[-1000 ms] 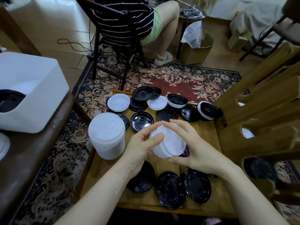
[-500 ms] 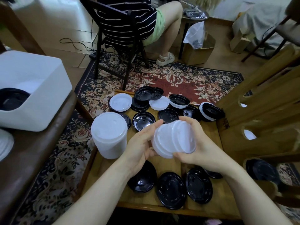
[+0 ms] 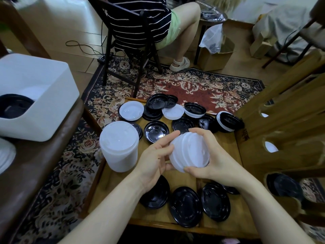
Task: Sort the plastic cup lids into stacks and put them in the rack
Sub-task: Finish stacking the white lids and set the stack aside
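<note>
A short stack of white lids (image 3: pixel 190 151) is held above the small wooden table (image 3: pixel 233 224), tilted so its flat face points right. My left hand (image 3: pixel 154 161) grips its left end and my right hand (image 3: pixel 214 161) cups it from the right and below. A tall stack of white lids (image 3: pixel 118 147) stands at the table's left edge. Several black lids (image 3: pixel 185 206) lie along the near edge, and more black and white lids (image 3: pixel 173 111) are scattered at the far edge. The wooden rack (image 3: pixel 284 120) with round slots stands to the right.
A white bin (image 3: pixel 35 95) holding black lids sits on a brown bench (image 3: pixel 35 166) to the left. A person sits on a dark chair (image 3: pixel 126 50) beyond the table on a patterned rug (image 3: pixel 184 85). A cardboard box (image 3: pixel 216 55) stands behind.
The white stack has been turned in both hands from lying nearly flat to tilted on its side, and lowered slightly. My hands shifted their grip around it.
</note>
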Available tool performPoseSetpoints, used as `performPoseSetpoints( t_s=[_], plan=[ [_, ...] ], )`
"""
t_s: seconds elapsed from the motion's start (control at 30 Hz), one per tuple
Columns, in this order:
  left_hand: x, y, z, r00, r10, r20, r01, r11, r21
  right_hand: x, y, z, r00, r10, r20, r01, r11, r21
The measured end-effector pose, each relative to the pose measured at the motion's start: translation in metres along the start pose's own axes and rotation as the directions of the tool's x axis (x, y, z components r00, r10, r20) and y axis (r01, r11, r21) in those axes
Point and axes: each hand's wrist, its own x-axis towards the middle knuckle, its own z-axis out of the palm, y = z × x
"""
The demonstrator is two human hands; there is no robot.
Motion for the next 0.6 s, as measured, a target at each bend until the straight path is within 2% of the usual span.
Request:
performPoseSetpoints(
  t_s=[0.27,0.43,0.6],
  plan=[
    [-0.001,-0.003,0.002,0.999,0.041,-0.004,-0.041,0.999,-0.012,0.003,-0.003,0.007,0.994,0.024,-0.108,-0.025,1.000,-0.004],
    [-0.002,-0.005,0.001,0.998,0.041,-0.042,-0.040,0.999,0.025,0.002,-0.006,0.013,0.989,0.065,-0.133,-0.073,0.996,-0.052],
    [-0.003,-0.004,0.001,0.998,0.036,-0.058,-0.036,0.999,0.001,0.002,-0.007,0.014,0.985,0.084,-0.148,-0.087,0.996,-0.010]
  ],
)
